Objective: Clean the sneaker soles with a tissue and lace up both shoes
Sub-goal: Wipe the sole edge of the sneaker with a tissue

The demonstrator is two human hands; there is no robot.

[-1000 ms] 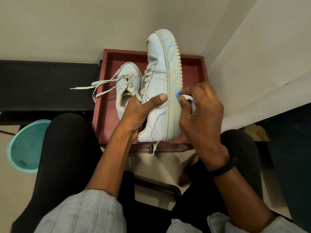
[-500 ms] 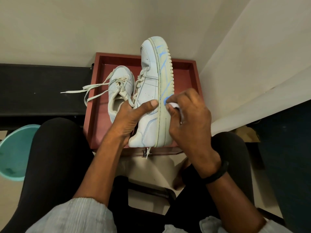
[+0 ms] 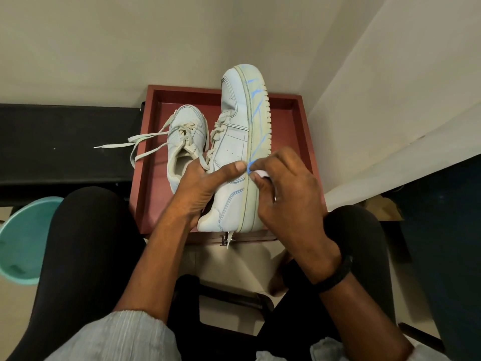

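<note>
Sneaker (image 3: 231,142) is being held on its side over the near edge of the red tray (image 3: 299,126). The left hand (image 3: 200,188) is gripping it, thumb pressing its white side. The right hand (image 3: 286,194) is pinching a tissue (image 3: 261,174) against the sole's edge. Blue marks (image 3: 256,118) are showing along the sole, so cleaning is only partly done. The other sneaker (image 3: 184,142) is lying by the tray's left edge, its laces (image 3: 145,144) hanging loose.

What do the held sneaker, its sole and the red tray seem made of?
The sneaker looks like smooth matte white leather or a synthetic look-alike, with stitched panels. The sole is likely rubber: off-white, ribbed at the edge, streaked blue. The tray is perhaps painted wood, dull red-brown with square raised walls; hard to settle.
</note>
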